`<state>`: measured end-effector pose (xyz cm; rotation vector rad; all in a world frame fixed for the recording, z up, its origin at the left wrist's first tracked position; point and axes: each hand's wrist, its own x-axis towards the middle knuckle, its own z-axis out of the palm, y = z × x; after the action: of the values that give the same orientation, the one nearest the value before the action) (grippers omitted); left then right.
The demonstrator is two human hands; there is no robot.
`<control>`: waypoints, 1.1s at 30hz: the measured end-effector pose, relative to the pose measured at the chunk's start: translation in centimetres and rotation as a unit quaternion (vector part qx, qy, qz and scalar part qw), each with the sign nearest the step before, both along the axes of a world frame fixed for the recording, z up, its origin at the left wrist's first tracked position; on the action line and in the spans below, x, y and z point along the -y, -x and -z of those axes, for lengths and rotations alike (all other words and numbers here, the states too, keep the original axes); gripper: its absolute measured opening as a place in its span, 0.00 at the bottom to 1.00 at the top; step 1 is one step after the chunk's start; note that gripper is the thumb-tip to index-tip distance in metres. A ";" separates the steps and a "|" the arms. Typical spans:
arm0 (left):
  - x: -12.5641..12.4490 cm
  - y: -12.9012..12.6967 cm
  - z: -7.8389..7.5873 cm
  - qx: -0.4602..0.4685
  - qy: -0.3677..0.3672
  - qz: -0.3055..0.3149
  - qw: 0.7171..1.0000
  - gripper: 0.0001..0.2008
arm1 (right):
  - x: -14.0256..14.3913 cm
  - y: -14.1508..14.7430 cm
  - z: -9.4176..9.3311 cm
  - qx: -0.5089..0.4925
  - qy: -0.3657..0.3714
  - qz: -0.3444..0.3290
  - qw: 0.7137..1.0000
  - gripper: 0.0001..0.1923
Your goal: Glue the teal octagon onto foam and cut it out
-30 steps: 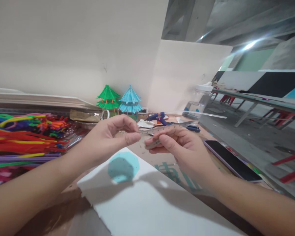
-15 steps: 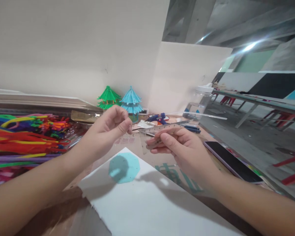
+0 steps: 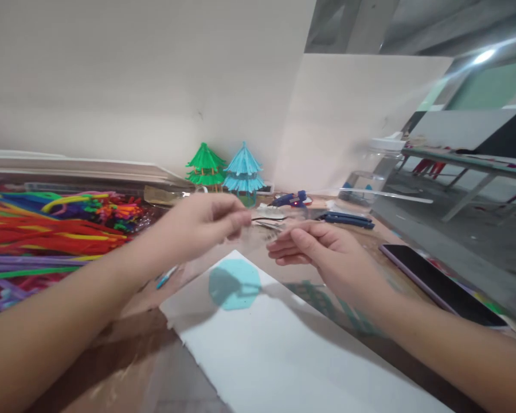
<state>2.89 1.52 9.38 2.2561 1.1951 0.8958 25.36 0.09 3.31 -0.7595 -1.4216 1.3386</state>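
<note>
Clear plastic ruler, grasped in my right hand, blurs leftward toward my left hand, whose grip I cannot tell.

Pale wall stood behind worktop; grey floor, long table and bright light showed beyond its right edge.

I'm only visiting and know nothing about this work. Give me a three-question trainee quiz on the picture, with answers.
1. True or false: the turquoise shape lies on the white sheet.
2. Which colour is the tree-shaped model nearer the glue gun? A) green B) blue C) red
3. Fill in: the phone lies to the ___ of the right hand.

Key: 1. True. 2. B. 3. right.
</note>
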 end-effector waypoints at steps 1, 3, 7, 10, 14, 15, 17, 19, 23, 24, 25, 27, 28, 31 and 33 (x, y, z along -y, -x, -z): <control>-0.5 0.9 -0.8 -0.007 -0.001 -0.030 1.000 0.17 | -0.3 -0.1 0.3 0.000 0.003 0.004 1.000 0.20; -1.9 3.4 -2.3 -0.056 -0.031 -0.129 0.990 0.19 | -0.9 -0.1 1.0 -0.002 0.009 0.015 1.000 0.20; -5.1 8.8 -3.7 -0.175 -0.008 -0.299 0.938 0.17 | -1.9 0.0 2.1 0.011 0.036 0.012 0.999 0.22; -6.9 11.3 -2.6 -0.215 -0.005 -0.347 0.913 0.18 | -2.3 0.1 2.7 0.029 0.060 -0.002 0.998 0.23; -8.3 11.9 -0.5 -0.249 0.007 -0.362 0.898 0.20 | -2.4 0.1 3.2 0.078 0.036 -0.018 0.996 0.23; -8.4 11.8 -0.3 -0.257 0.008 -0.367 0.894 0.20 | -2.3 0.0 3.3 0.104 0.020 -0.023 0.994 0.22; -8.4 11.3 -0.4 -0.269 0.000 -0.380 0.885 0.20 | -2.0 -0.1 3.1 0.181 -0.025 -0.029 0.983 0.18; -7.7 10.3 -1.0 -0.277 -0.022 -0.388 0.879 0.18 | -1.6 -0.2 2.7 0.276 -0.085 -0.028 0.957 0.14; -4.9 6.6 -1.2 -0.309 -0.063 -0.284 0.905 0.19 | -0.7 -0.4 1.3 0.439 -0.202 -0.028 0.875 0.15; -4.1 5.4 -0.6 -0.320 -0.049 -0.229 0.918 0.19 | -0.6 -0.5 1.1 0.468 -0.216 -0.032 0.857 0.16; -3.4 4.3 0.3 -0.324 -0.033 -0.167 0.931 0.18 | -0.5 -0.6 0.9 0.493 -0.221 -0.039 0.841 0.17; -2.4 2.6 2.7 -0.332 0.000 0.051 0.942 0.31 | -0.5 -0.8 0.9 0.529 -0.213 -0.054 0.819 0.18; -2.2 2.0 4.1 -0.335 0.010 0.119 0.934 0.41 | -0.4 -0.9 1.0 0.540 -0.207 -0.059 0.814 0.20; -2.8 1.5 7.6 -0.295 0.032 0.172 0.939 0.41 | -0.2 -1.4 1.6 0.550 -0.190 -0.063 0.810 0.28; -3.9 1.7 9.1 -0.238 -0.009 0.136 0.962 0.26 | 0.1 -1.7 1.9 0.546 -0.184 -0.066 0.815 0.30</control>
<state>1.21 5.38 0.32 2.6572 1.0183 0.2647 27.09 0.02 1.36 -1.2555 -2.5732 0.6016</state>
